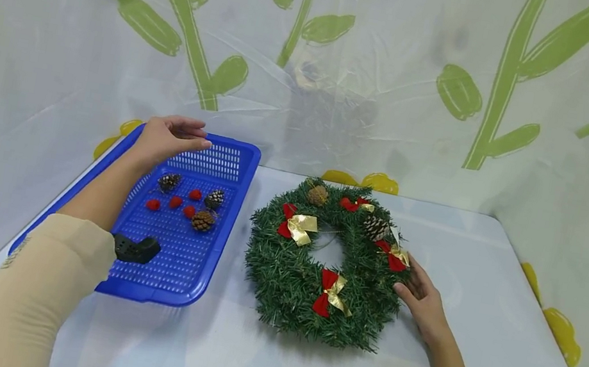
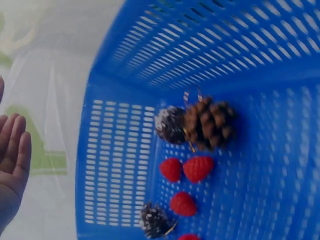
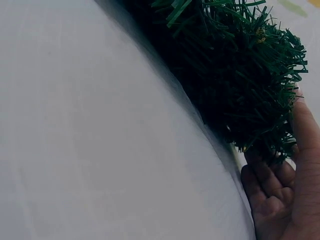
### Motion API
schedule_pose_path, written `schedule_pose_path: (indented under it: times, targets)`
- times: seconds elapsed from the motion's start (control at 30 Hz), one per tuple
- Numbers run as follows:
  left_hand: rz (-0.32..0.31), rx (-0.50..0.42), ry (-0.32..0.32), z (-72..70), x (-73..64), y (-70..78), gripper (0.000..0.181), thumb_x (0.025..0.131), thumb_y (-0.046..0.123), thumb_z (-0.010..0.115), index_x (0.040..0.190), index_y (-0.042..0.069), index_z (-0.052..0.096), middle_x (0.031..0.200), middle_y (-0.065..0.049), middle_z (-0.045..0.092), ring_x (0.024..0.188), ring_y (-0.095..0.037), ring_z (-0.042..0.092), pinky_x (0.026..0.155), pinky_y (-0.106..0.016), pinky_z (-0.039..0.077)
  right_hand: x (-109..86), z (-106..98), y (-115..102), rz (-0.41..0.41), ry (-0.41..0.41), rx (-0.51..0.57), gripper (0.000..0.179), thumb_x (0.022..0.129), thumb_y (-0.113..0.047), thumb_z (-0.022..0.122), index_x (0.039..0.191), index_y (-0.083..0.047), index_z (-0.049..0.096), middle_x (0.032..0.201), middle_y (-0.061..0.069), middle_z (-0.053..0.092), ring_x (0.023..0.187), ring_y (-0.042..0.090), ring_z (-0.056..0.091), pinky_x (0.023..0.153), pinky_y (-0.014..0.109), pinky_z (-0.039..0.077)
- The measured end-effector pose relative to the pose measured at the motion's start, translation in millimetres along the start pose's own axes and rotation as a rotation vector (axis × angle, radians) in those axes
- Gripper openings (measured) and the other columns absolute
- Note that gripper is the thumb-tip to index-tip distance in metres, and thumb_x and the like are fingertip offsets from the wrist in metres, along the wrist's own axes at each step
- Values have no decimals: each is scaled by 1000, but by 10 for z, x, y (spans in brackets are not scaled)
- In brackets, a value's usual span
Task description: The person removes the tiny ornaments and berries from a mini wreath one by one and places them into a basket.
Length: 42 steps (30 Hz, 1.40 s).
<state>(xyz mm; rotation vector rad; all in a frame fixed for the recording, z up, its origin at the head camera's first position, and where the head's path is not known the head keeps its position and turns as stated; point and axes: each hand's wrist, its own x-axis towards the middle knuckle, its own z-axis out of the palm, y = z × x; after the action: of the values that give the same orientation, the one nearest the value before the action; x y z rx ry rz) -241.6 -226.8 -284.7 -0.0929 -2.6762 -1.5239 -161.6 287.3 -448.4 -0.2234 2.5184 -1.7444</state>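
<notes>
A green Christmas wreath (image 1: 275,281) lies on the table, carrying several red and gold bows (image 1: 300,229), a brown pinecone (image 1: 318,196) and a frosted pinecone (image 1: 376,228). My right hand (image 1: 428,306) grips its right edge; the right wrist view shows curled fingers (image 3: 270,192) low at the rim and the thumb on the other side. Over the far part of a blue plastic basket (image 1: 223,243), my left hand (image 1: 170,140) hovers with relaxed fingers and nothing in them. Inside the basket are several red raspberries (image 2: 198,168), a brown pinecone (image 2: 210,123) and two frosted pinecones (image 2: 154,220).
The white table (image 1: 487,287) extends in front of and to the right of the wreath. White curtains (image 1: 382,81) with green leaves and yellow flowers enclose the back and sides. The basket's raised walls stand left of the wreath, with a strip of table between them.
</notes>
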Motion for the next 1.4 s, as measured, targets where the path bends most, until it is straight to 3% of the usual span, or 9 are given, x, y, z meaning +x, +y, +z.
schedule_pose_path:
  times: [0.07, 0.27, 0.47, 0.73, 1.1, 1.4]
  targets:
    - [15, 25, -21, 26, -5, 25, 62, 84, 39, 71, 134, 7, 53, 120, -9, 65, 95, -2, 61, 99, -40, 45, -6, 8, 4, -6, -2, 9, 69, 96, -15, 55, 153, -13, 15, 156, 21, 12, 139, 47, 17, 89, 0, 30]
    - [69, 58, -75, 132, -19, 181, 61, 83, 38, 72, 133, 9, 54, 125, -16, 61, 110, -23, 60, 97, -39, 47, -20, 8, 11, -9, -1, 21, 70, 96, -15, 56, 153, -12, 14, 156, 22, 12, 138, 47, 18, 89, 0, 32]
    - [142, 44, -93, 265, -9, 315, 55, 82, 32, 74, 129, 10, 58, 123, -12, 63, 107, -19, 62, 88, -26, 50, -20, 12, 22, -2, 3, 25, 71, 96, -16, 56, 153, -12, 14, 156, 21, 12, 138, 47, 19, 90, 1, 32]
    - [172, -62, -123, 450, -43, 507, 58, 81, 26, 75, 133, 13, 55, 127, -10, 61, 114, -21, 59, 93, -35, 49, -12, 9, 5, -6, -3, 17, 70, 96, -16, 56, 153, -13, 14, 156, 20, 11, 138, 47, 18, 90, 0, 31]
    - [237, -117, -138, 675, -93, 805, 62, 80, 21, 76, 136, 12, 51, 130, -9, 59, 117, -22, 56, 98, -37, 46, -1, -8, -15, -12, -3, 24, 70, 97, -15, 55, 153, -13, 14, 155, 23, 15, 137, 46, 21, 88, 1, 34]
    - [213, -213, -25, 968, -93, 894, 60, 80, 18, 76, 134, 7, 52, 127, -13, 59, 116, -24, 57, 97, -34, 46, -3, 8, -7, -6, -3, 36, 69, 97, -15, 54, 153, -13, 13, 154, 25, 16, 138, 46, 21, 87, 1, 34]
